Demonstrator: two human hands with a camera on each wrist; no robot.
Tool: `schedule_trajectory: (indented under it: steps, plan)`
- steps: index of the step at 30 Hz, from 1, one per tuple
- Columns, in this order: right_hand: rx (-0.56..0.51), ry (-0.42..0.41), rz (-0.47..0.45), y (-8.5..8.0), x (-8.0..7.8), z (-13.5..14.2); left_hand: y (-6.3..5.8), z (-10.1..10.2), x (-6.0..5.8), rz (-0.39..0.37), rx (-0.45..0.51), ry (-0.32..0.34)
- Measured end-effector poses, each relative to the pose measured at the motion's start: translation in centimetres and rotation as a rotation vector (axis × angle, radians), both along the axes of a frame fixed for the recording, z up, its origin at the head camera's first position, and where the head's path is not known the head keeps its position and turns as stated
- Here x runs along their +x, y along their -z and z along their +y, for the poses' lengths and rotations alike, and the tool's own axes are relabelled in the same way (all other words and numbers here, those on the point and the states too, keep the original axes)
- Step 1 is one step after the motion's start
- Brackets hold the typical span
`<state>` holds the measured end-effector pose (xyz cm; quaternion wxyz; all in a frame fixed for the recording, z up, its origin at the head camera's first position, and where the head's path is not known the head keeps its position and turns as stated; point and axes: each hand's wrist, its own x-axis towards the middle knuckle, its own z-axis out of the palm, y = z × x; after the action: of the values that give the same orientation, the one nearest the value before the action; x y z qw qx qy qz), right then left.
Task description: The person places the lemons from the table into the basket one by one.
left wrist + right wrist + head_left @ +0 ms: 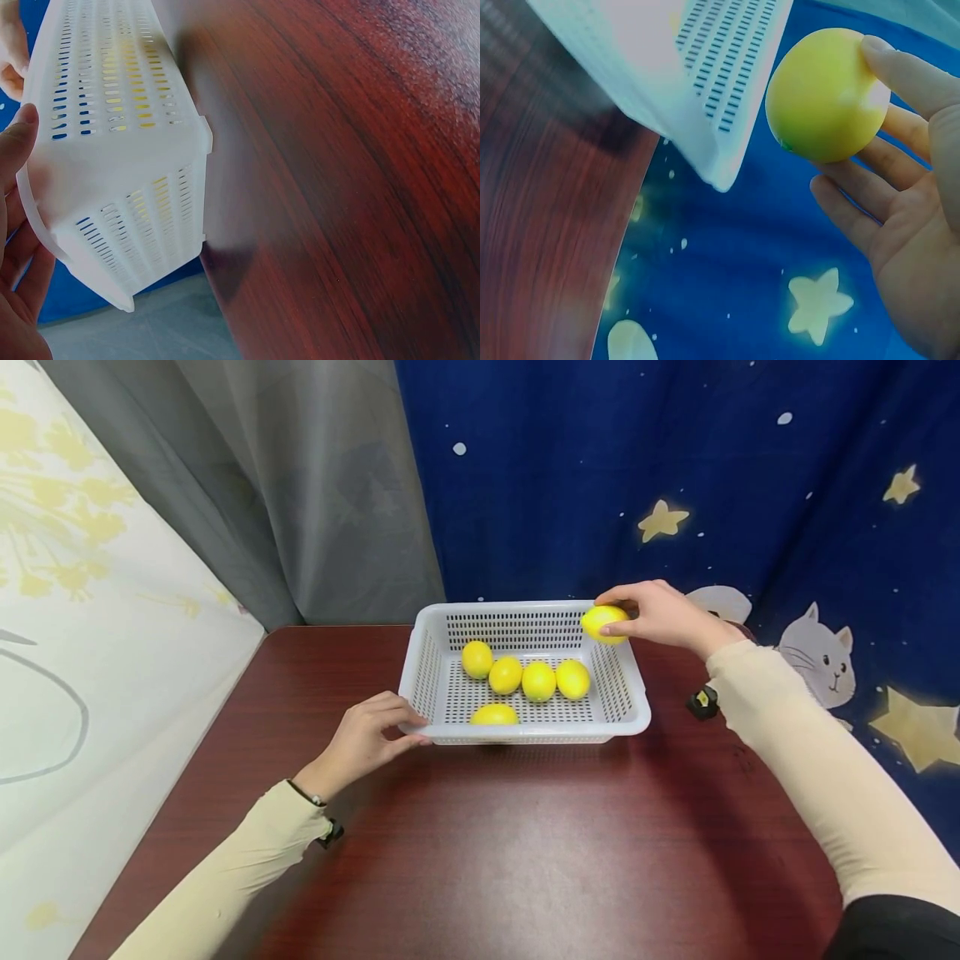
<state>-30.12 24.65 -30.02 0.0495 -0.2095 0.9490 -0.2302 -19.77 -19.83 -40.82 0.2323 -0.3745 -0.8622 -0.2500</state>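
A white plastic basket [525,733] with slotted walls stands at the far side of the table. Several yellow lemons [539,682] lie inside it, one partly hidden behind the near wall. My left hand [367,735] grips the basket's rim at the near left corner; in the left wrist view the thumb [16,142] lies on the rim's outer side. Over the far right corner of the basket, my right hand [660,617] holds another lemon [825,94] between thumb and fingers. The right wrist view has this lemon beside the basket's rim, with its small green tip showing.
The dark red wooden table [525,843] extends in front of the basket. Behind it hang a grey curtain [352,510] and a blue curtain [555,485] with stars and a cat. A white patterned cloth [90,610] borders the left side.
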Motion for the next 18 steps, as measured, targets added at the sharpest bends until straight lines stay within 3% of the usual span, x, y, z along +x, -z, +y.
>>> schedule_trajectory:
  steps: [18]
  plan:
    - [0.035,-0.067,-0.028,1.0,-2.0,-4.3,0.1,0.0,0.0,-0.007,-0.005,-0.006]
